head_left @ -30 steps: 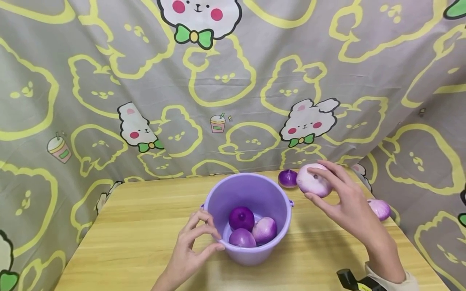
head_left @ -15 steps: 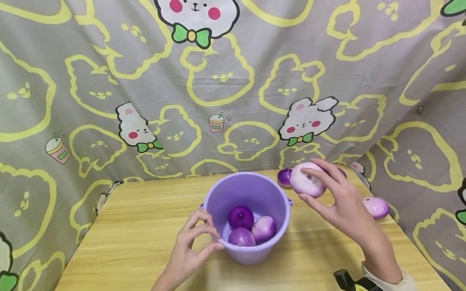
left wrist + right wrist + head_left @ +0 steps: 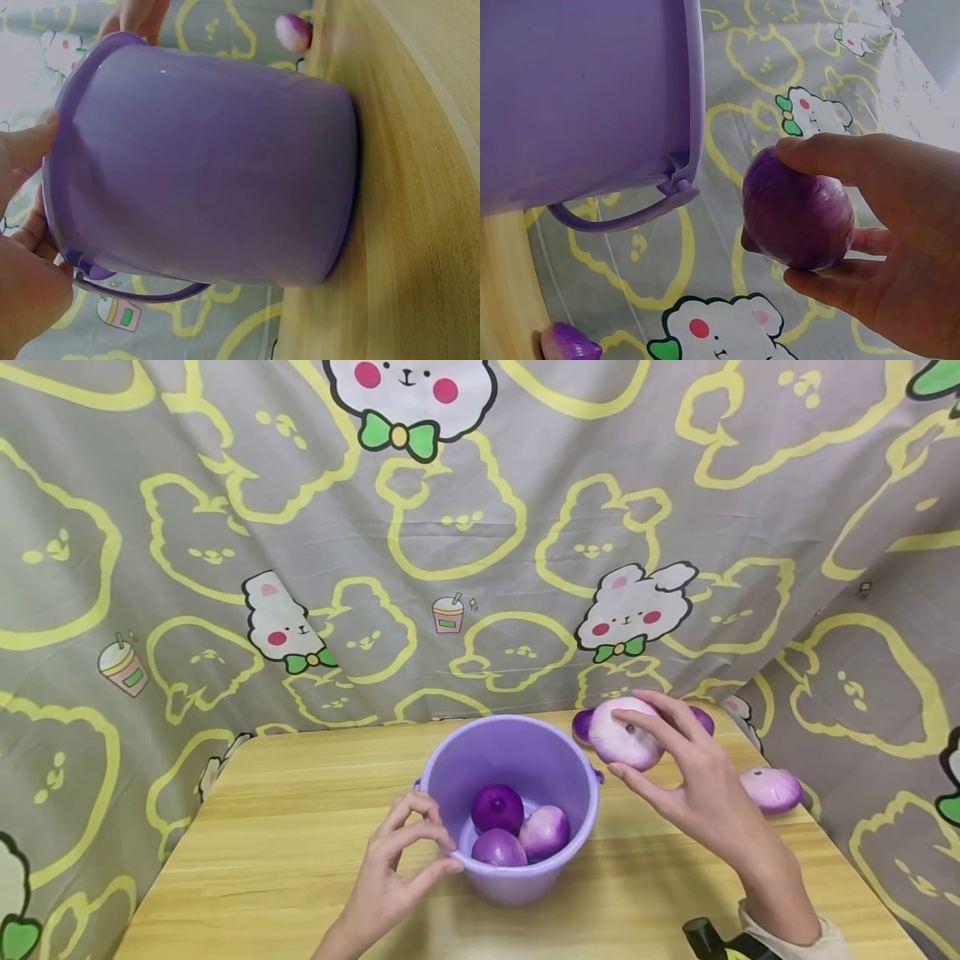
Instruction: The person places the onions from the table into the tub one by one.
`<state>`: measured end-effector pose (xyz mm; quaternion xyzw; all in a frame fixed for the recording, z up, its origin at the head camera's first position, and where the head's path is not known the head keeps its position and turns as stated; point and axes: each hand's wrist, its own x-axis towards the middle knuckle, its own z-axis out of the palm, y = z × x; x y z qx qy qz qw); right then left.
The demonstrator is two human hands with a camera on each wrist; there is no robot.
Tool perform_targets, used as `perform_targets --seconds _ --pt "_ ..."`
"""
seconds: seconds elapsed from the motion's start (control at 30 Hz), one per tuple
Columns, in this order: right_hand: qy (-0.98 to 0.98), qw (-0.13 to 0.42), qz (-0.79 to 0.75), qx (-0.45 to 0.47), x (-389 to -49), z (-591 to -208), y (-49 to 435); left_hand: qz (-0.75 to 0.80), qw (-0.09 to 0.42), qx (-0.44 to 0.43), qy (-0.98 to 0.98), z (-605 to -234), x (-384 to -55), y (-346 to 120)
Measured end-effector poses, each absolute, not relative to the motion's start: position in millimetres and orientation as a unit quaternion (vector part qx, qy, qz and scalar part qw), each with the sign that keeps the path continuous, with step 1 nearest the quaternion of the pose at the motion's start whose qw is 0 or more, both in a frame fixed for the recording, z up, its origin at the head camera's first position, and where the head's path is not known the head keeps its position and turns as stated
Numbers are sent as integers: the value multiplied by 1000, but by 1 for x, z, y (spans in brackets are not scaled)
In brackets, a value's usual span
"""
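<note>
A light purple bucket [image 3: 510,891] stands upright on the table, with three purple onions inside. They are a dark one [image 3: 497,806], a paler one [image 3: 498,850] and a whitish one [image 3: 545,833]. My left hand [image 3: 393,860] grips the bucket's rim at its near left, thumb outside. To the right of the bucket, my right hand [image 3: 697,781] holds an onion [image 3: 617,737] between thumb and fingers, its pale end facing up. In the right wrist view this onion [image 3: 799,214] shows a darker side and is raised near the bucket's rim.
On the wooden table [image 3: 300,827] lie more onions: a dark one [image 3: 582,727] partly behind the held onion, another [image 3: 702,719] behind the right hand, and a pale one [image 3: 772,789] near the right edge. A patterned curtain [image 3: 480,652] hangs behind. The bucket's handle [image 3: 619,223] hangs down.
My right hand has moved slightly left with the onion, nearer the bucket. A dark onion behind that hand has come into view. My left hand stays on the rim.
</note>
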<state>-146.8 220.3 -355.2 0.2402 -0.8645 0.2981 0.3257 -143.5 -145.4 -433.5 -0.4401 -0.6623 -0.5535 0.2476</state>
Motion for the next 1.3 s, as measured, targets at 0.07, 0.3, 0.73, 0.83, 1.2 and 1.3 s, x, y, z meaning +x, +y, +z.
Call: perform_targets --seconds 0.07,0.3,0.73,0.83,1.2,1.3 --pt "-866 321 299 241 -146 -354 219 -554 248 -440 -662 -434 -144 -146" --pt "-870 305 301 242 -146 -353 215 -555 248 -439 -662 -434 -145 -146" --pt "-851 313 320 275 -143 -353 204 -556 246 -439 -661 -432 -144 -146" --pt "-846 319 321 282 -143 -353 203 -557 244 -439 -661 -432 -144 -146" --pt "-834 328 329 298 -140 -354 197 -554 247 -440 -662 -433 -144 -147" --pt "-822 340 334 312 -141 -354 194 -554 246 -440 -663 -433 -143 -147"
